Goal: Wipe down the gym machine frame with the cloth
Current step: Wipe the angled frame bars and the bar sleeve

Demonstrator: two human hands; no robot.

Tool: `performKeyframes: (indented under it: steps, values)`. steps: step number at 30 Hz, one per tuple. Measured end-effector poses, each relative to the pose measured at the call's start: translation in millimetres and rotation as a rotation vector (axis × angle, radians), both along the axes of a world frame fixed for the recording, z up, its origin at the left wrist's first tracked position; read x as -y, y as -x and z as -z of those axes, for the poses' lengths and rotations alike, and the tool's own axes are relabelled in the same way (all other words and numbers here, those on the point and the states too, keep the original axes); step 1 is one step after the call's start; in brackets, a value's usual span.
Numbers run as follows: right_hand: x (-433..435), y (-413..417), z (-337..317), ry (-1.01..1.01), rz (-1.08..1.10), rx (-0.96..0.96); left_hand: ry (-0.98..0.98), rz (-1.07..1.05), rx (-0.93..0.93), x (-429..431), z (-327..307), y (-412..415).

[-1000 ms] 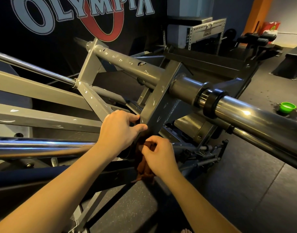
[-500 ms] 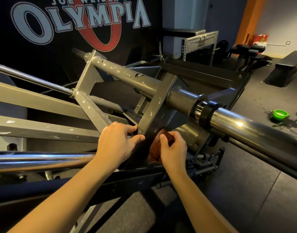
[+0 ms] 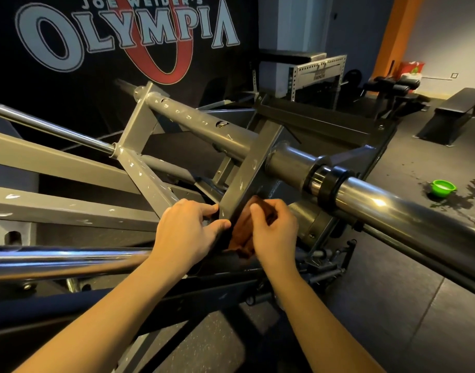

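2 hands at grey frame strut [image 3: 247,173]: left hand [image 3: 185,230] grips strut's lower end between thumb and fingers; right hand [image 3: 274,232], at its 3 o'clock, pinches brown cloth [image 3: 244,227] against strut's dark side.

Both bare hands meet at centre, forearms reaching up from below.
The left forearm rises from 7 o'clock; the left hand [image 3: 186,230] lies back-up, thumb and index finger aimed at 3 o'clock, pinching the lower end of the frame strut [image 3: 247,173]. The right forearm rises from 5 o'clock; the right hand [image 3: 275,232], just at 3 o'clock of the left, curls its fingers round a bunched brown cloth [image 3: 241,232].
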State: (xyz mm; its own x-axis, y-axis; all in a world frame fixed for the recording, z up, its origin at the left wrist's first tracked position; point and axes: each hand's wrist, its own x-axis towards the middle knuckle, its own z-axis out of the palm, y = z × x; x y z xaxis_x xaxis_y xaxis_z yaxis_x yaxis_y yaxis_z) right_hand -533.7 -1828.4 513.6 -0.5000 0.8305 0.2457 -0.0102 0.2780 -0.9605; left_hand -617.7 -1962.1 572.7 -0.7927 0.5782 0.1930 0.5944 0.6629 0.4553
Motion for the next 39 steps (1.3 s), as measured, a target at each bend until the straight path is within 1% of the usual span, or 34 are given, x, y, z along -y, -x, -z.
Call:
performKeyframes:
  steps: [2, 3, 4, 7, 8, 10, 12, 14, 15, 17, 19, 21, 22, 24, 26, 28, 30, 34, 38, 39]
  values:
    - [-13, 1, 1, 0.042, 0.066, 0.018, 0.007, 0.003, -0.003, 0, 0, 1]
    - [-14, 0, 3, 0.032, 0.067, 0.04, 0.011, 0.003, -0.002, 0, 0, 1]
    - [-9, -3, 6, -0.003, 0.049, 0.066, 0.013, 0.005, 0.002, 0, 0, 1]
    - [20, -12, 13, -0.2, -0.112, 0.177, 0.013, 0.003, 0.012, 1, -1, 1]
    - [23, -14, 13, -0.253, -0.133, 0.189, 0.011, 0.001, 0.007, 1, -1, 0]
    - [10, -9, 4, -0.285, -0.047, 0.162, 0.014, -0.005, -0.008, 0, -1, -1]
    - [-7, -1, -12, -0.165, 0.086, 0.072, 0.018, -0.007, -0.007, -1, -2, -1]
    - [-6, 5, -18, -0.01, 0.137, -0.047, 0.015, -0.014, 0.008, -1, -2, -1]
    - [2, 5, -14, 0.033, 0.136, -0.072, 0.013, -0.016, 0.005, -1, -2, -1]
    - [24, 1, 6, 0.088, 0.066, -0.046, 0.01, -0.016, -0.012, -1, -1, -2]
    - [34, -6, 21, 0.089, 0.001, 0.021, 0.005, -0.014, -0.019, 0, 0, -2]
    - [24, -2, 15, 0.091, 0.013, 0.029, 0.01, -0.014, -0.025, 0, 0, -1]
    - [16, 1, 4, 0.123, 0.038, -0.011, 0.016, -0.008, -0.034, 1, 0, 0]
    - [1, 8, -19, 0.279, 0.065, -0.161, 0.025, -0.01, -0.041, 1, 1, 0]
    - [-6, 14, -27, 0.465, 0.086, -0.289, 0.035, -0.017, -0.051, 1, 0, -1]
    - [-9, 15, -22, 0.568, 0.127, -0.292, 0.039, -0.015, -0.059, 1, 0, -1]
    - [-8, 12, -18, 0.573, 0.13, -0.245, 0.036, -0.009, -0.051, 0, -2, -2]
    - [-3, 10, -23, 0.465, 0.055, -0.223, 0.012, -0.027, -0.037, -1, -3, -5]
    - [-13, 10, -23, 0.581, 0.115, -0.253, 0.018, -0.019, -0.024, -2, -4, -4]
    - [-11, 10, -23, 0.567, 0.108, -0.249, 0.017, -0.02, -0.016, -2, -5, -4]
